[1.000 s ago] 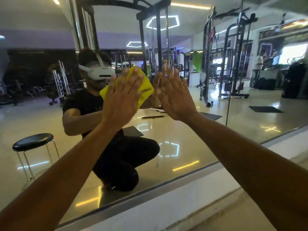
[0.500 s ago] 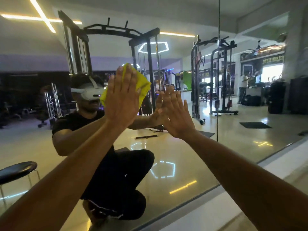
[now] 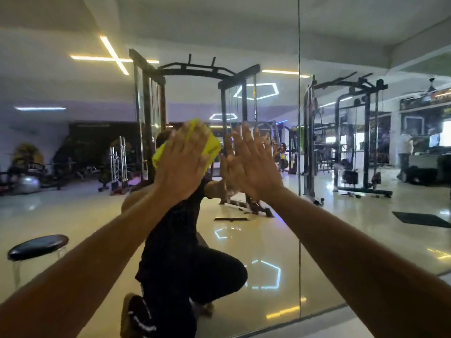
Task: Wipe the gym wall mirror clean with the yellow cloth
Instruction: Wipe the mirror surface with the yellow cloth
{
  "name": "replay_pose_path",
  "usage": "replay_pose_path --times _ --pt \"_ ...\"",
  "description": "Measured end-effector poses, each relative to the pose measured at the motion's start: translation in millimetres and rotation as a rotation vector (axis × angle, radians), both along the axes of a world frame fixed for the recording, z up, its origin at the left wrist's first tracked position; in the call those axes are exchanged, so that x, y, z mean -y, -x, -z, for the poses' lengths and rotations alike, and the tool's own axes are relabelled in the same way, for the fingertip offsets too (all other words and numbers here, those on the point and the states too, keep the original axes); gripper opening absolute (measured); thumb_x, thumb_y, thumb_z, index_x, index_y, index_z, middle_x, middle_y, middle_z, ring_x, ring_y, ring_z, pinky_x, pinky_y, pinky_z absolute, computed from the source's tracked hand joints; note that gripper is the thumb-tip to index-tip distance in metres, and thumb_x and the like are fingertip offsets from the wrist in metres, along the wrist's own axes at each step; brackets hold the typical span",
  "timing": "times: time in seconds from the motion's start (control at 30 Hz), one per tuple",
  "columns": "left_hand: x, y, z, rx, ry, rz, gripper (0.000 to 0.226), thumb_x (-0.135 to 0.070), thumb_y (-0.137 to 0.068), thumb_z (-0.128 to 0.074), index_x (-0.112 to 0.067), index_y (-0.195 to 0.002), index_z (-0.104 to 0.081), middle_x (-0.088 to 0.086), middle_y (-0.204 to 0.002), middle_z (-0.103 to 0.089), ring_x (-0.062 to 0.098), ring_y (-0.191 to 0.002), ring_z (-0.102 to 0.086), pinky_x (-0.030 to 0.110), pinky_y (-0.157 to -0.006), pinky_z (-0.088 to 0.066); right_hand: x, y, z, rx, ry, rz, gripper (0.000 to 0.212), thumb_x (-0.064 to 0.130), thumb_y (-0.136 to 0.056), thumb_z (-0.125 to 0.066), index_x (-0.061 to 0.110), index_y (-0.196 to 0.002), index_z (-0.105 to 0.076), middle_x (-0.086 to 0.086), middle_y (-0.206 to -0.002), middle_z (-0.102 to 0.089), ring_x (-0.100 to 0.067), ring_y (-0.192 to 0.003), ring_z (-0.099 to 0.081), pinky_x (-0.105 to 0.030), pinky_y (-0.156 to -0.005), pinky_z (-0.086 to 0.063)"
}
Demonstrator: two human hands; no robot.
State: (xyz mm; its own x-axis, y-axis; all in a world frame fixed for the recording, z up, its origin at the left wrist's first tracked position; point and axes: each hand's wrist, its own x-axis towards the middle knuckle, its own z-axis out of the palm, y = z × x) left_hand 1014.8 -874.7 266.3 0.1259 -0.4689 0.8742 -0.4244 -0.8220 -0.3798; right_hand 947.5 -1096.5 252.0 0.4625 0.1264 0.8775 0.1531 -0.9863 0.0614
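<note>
Two bare forearms are raised from the lower corners toward the glass. The left hand (image 3: 181, 164) is spread flat, its straight fingers (image 3: 195, 135) pressing the crumpled yellow cloth (image 3: 211, 145) against the large gym wall mirror (image 3: 341, 252); cloth edges show above and beside the fingertips. The right hand (image 3: 256, 164) lies flat, fingers released, against the glass. A black round stool (image 3: 36, 246) is reflected beyond.

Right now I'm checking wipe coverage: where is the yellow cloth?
Head view, left of centre: the yellow cloth is pressed to the mirror under the left hand, beside the right hand.
</note>
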Motion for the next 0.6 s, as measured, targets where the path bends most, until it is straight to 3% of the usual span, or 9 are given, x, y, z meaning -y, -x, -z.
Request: replay_pose_path --times 0.07,0.13,0.2,0.27,0.33,0.4,0.5,0.53,0.6 --pt "2.2 0.6 34.5 -0.003 -0.27 0.007 0.065 -0.048 -0.118 -0.024 -0.02 -0.175 -0.01 0.005 -0.183 -0.001 0.029 -0.169 0.002 0.056 -0.136 -0.011 13.5 -6.2 -2.1 0.026 0.014 -0.028 0.072 0.059 -0.116 -0.01 0.024 -0.179 -0.005 -0.005 -0.186 0.009 -0.031 -0.172 0.01 -0.066 -0.136 -0.008" --pt "-5.7 -1.8 18.0 0.0 -0.375 0.018 0.065 -0.052 -0.117 -0.02 -0.024 -0.175 -0.01 0.0 -0.183 0.0 0.026 -0.169 0.005 0.057 -0.136 -0.011 25.1 -12.9 -0.2 0.033 0.023 -0.053 0.069 0.054 -0.117 -0.02 0.025 -0.179 -0.008 -0.005 -0.186 0.008 -0.03 -0.172 0.012 -0.065 -0.137 -0.004" --pt "-4.8 -3.1 -20.3 0.016 -0.231 0.009 0.065 -0.05 -0.118 -0.022 -0.024 -0.175 -0.007 0.0 -0.184 -0.001 0.025 -0.169 0.005 0.057 -0.136 -0.008 34.9 -21.3 2.2 0.058 0.065 -0.047 0.069 0.051 -0.118 -0.029 0.026 -0.179 -0.009 -0.006 -0.186 0.009 -0.03 -0.171 0.015 -0.063 -0.137 -0.001" --pt "4.7 0.0 -48.2 0.002 0.043 0.01 0.064 -0.046 -0.119 -0.025 -0.024 -0.175 -0.005 0.001 -0.184 0.0 0.026 -0.17 0.005 0.055 -0.137 -0.004 40.7 -29.8 6.9 0.105 0.091 -0.051 0.071 0.048 -0.118 -0.036 0.024 -0.179 -0.009 -0.007 -0.186 0.008 -0.032 -0.171 0.014 -0.064 -0.136 -0.002" --pt "27.0 3.0 -39.4 -0.034 0.222 0.026 0.063 -0.043 -0.12 -0.026 -0.023 -0.176 -0.005 0.001 -0.184 0.003 0.026 -0.169 0.006 0.052 -0.137 -0.001 42.5 -37.9 13.5 0.134 0.068 -0.079 0.07 0.045 -0.118 -0.038 0.024 -0.179 -0.011 -0.006 -0.186 0.007 -0.032 -0.172 0.013 -0.064 -0.137 -0.002" --pt "45.1 5.5 -2.1 -0.035 0.106 -0.003 0.064 -0.043 -0.119 -0.025 -0.019 -0.175 -0.006 0.004 -0.183 0.004 0.027 -0.169 0.006 0.055 -0.137 -0.005 44.6 -42.4 19.7 0.165 0.066 -0.094 0.068 0.046 -0.118 -0.033 0.024 -0.178 -0.012 -0.006 -0.187 0.006 -0.031 -0.172 0.011 -0.064 -0.137 -0.003" --pt "30.3 6.3 27.9 -0.016 -0.269 -0.038 0.066 -0.048 -0.117 -0.023 -0.019 -0.175 -0.011 0.005 -0.183 -0.001 0.028 -0.17 0.003 0.058 -0.136 -0.011 48.8 -41.2 29.5 0.181 0.075 -0.095 0.068 0.049 -0.117 -0.022 0.023 -0.178 -0.013 -0.007 -0.186 0.005 -0.031 -0.172 0.01 -0.065 -0.136 -0.006" --pt "20.7 3.8 12.6 0.007 -0.301 -0.035 0.066 -0.05 -0.117 -0.022 -0.021 -0.175 -0.011 0.003 -0.183 -0.002 0.027 -0.17 0.003 0.058 -0.136 -0.008 46.9 -39.7 30.0 0.182 0.073 -0.096 0.068 0.051 -0.117 -0.018 0.023 -0.178 -0.013 -0.007 -0.186 0.005 -0.031 -0.172 0.01 -0.065 -0.136 -0.006" --pt "13.2 1.8 -32.0 -0.005 -0.155 -0.004 0.066 -0.054 -0.116 -0.019 -0.026 -0.175 -0.008 0.001 -0.184 -0.004 0.028 -0.17 0.002 0.06 -0.135 -0.004 42.4 -37.9 30.6 0.18 0.047 -0.107 0.068 0.053 -0.117 -0.019 0.024 -0.178 -0.013 -0.007 -0.186 0.005 -0.031 -0.172 0.011 -0.066 -0.136 -0.005"
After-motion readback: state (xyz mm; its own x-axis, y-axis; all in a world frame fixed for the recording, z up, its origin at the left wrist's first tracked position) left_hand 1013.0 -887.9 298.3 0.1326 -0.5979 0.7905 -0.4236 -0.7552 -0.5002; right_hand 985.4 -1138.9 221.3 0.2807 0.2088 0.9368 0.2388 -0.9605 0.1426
